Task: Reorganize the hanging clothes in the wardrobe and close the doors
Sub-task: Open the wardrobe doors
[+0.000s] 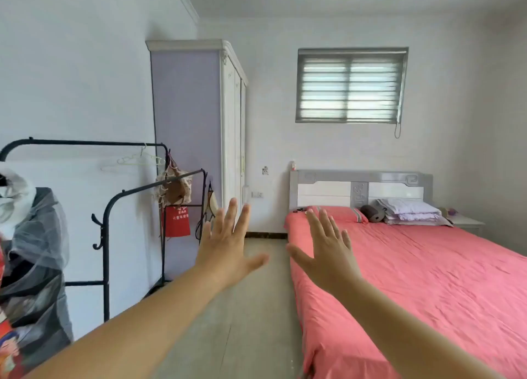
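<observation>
Fingers [232, 216] of both hands spread, empty, w/ wardrobe [199, 116] doors shut.

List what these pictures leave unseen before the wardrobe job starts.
- Wardrobe interior, head view: the doors look shut, so any clothes inside are hidden.
- Door fronts: seen nearly edge-on, so detail is lost.
- Bundle on the rack: cut off by the left edge and wrapped in netting.
- Red bag print: too small to read.
- Floor behind the left hand and right hand: covered by both hands.
</observation>
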The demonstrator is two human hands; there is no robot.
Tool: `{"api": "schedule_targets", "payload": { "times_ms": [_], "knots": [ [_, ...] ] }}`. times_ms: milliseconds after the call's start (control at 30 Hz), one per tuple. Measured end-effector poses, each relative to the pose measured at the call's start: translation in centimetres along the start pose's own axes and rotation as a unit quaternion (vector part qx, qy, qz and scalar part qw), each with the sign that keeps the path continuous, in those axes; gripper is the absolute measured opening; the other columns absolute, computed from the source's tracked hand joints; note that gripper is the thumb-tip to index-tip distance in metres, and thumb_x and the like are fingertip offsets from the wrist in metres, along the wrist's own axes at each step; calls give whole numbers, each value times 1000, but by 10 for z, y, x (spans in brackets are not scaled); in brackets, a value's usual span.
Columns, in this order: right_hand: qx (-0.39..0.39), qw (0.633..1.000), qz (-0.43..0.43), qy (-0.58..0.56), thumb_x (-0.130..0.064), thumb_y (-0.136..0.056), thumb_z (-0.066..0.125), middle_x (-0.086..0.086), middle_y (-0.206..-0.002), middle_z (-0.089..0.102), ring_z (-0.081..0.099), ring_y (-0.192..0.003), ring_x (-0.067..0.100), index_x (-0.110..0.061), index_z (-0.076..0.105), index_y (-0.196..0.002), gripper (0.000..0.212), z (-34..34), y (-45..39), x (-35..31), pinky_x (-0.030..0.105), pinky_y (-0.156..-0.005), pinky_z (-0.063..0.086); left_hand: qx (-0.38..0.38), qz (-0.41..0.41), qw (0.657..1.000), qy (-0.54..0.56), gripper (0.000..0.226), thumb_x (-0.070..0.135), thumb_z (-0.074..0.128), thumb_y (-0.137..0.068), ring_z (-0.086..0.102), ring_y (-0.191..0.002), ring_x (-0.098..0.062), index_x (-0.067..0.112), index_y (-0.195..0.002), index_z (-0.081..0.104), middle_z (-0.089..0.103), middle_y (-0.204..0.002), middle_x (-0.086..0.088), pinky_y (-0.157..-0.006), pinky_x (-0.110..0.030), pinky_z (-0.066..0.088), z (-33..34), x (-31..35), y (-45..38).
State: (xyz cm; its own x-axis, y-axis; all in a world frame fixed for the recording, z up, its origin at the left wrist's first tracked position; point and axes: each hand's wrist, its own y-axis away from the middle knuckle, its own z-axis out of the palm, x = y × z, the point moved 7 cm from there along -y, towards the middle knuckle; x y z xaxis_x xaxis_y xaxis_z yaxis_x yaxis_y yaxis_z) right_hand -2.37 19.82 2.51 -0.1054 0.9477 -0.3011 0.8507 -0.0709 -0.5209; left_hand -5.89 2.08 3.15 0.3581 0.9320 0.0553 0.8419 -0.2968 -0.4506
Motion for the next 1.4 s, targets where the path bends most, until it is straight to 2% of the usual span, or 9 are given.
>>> {"api": "schedule_targets", "payload": {
  "times_ms": [67,200,300,433,667,767,900,1133,1400],
  "knots": [
    [-35,999,11,-14,-79,-62,14,-1,-159,9,10,-146,18,-23,8,-151,105,27,25,21,39,-117,13,-39,9,999,8,99,71,41,-83,-4,-146,-25,22,-149,-14,-24,-156,-3,-116,-41,10,28,0,20],
    [-145,986,60,-47,-54,-84,52,-3,-151,30,33,-135,18,-21,23,-147,77,102,99,70,29,-102,32,-138,-21,990,28,80,64,46,-86,25,-140,-16,26,-149,15,9,-158,6,-107,-31,33,101,-18,85],
    [-200,972,109,-54,-44,-86,58,-3,-137,48,47,-122,18,-21,33,-143,66,148,145,94,29,-88,39,-200,-46,978,19,70,61,45,-88,40,-129,-12,27,-146,27,29,-149,10,-97,-28,40,149,-37,126],
    [-246,958,127,-71,-46,-86,58,-5,-137,48,47,-122,15,-20,38,-141,63,197,173,102,30,-92,41,-243,-86,966,12,64,59,44,-89,39,-130,-12,26,-143,32,35,-146,9,-97,-28,38,195,-67,160],
    [-315,933,159,-76,-46,-87,59,-7,-137,46,50,-94,12,-23,40,-139,60,289,131,94,28,-81,40,-311,-165,935,40,64,60,44,-88,33,-135,-11,26,-142,34,30,-149,9,-97,-28,38,282,-136,158],
    [-342,922,174,-61,-46,-87,58,-8,-135,47,52,-98,11,-24,40,-139,59,336,89,94,29,-86,42,-349,-193,915,59,67,60,42,-89,25,-139,-11,27,-145,28,23,-153,9,-103,-28,36,322,-181,130],
    [-351,913,199,-60,-46,-85,60,-8,-125,53,50,-90,10,-22,47,-133,55,386,25,96,29,-83,42,-353,-227,904,82,62,57,44,-90,35,-133,-12,23,-141,35,34,-147,9,-97,-28,40,357,-232,67],
    [-325,916,227,-66,-44,-80,61,-4,-114,59,56,-93,14,-23,56,-119,44,445,-88,128,32,-81,46,-353,-171,913,111,63,55,44,-91,34,-135,-12,24,-144,31,31,-149,10,-101,-30,36,426,-249,-82],
    [-319,916,237,-48,-45,-88,57,-4,-137,46,52,-117,17,-21,41,-138,59,530,-231,213,28,-88,40,-365,-101,920,101,64,58,43,-90,33,-135,-7,27,-145,30,28,-151,14,-104,-25,33,524,-238,-258]
  ]
}}
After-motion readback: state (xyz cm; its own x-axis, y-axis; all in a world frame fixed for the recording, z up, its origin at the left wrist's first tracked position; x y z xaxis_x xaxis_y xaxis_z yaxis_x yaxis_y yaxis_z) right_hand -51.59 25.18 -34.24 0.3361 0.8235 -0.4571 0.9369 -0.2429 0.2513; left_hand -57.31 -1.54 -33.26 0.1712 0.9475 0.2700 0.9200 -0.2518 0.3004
